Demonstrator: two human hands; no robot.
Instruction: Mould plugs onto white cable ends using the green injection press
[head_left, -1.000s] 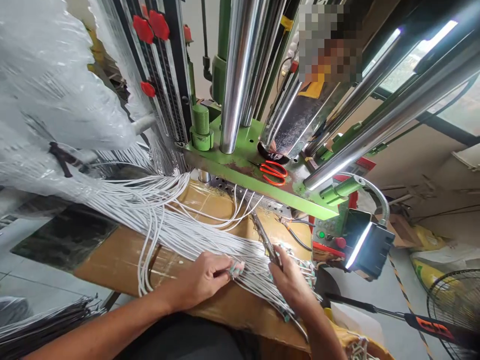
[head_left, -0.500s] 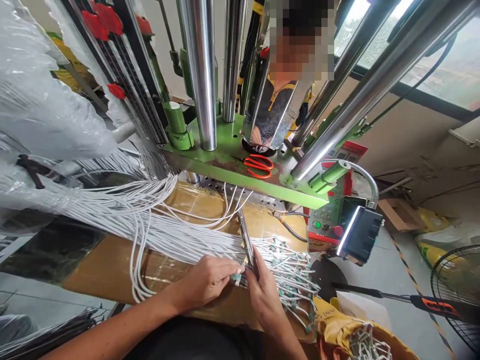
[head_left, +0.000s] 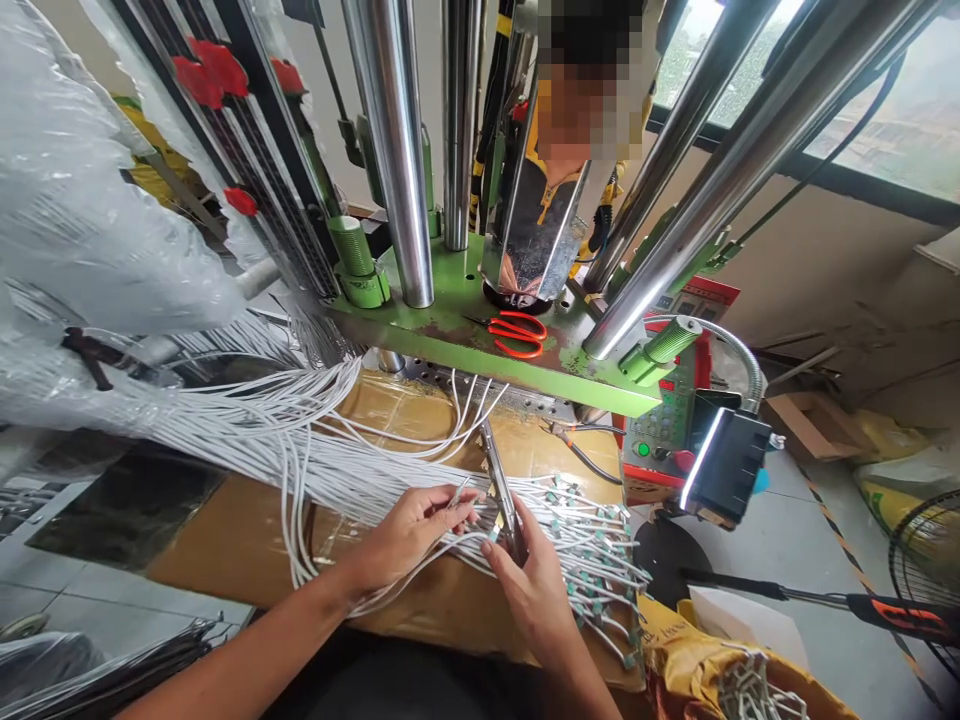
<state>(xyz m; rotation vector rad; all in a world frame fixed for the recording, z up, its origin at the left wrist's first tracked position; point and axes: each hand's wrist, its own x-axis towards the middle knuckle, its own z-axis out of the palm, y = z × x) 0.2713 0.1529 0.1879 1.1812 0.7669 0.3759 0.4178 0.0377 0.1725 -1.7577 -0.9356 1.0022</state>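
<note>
A thick bundle of white cables (head_left: 330,460) lies across a brown cardboard-covered bench (head_left: 225,520), its ends fitted with small green-grey connectors (head_left: 592,560). My left hand (head_left: 409,530) is closed in a pinch on a few cable ends lifted from the bundle. My right hand (head_left: 536,590) grips a slim metal tool (head_left: 499,485) that points away from me, its tip over the cables. The two hands sit close together, almost touching.
A green press plate (head_left: 465,335) with chrome columns (head_left: 390,150) stands behind the bench, orange scissors (head_left: 517,332) on it. A control box with a lamp (head_left: 712,455) is at right. Another person stands behind the machine. A fan (head_left: 930,560) and a bag of cable pieces (head_left: 750,685) lie at lower right.
My left hand has pulled a few cables up and back from the bundle, so they now bow toward me. The right hand stayed on the tool. The camera shifted slightly.
</note>
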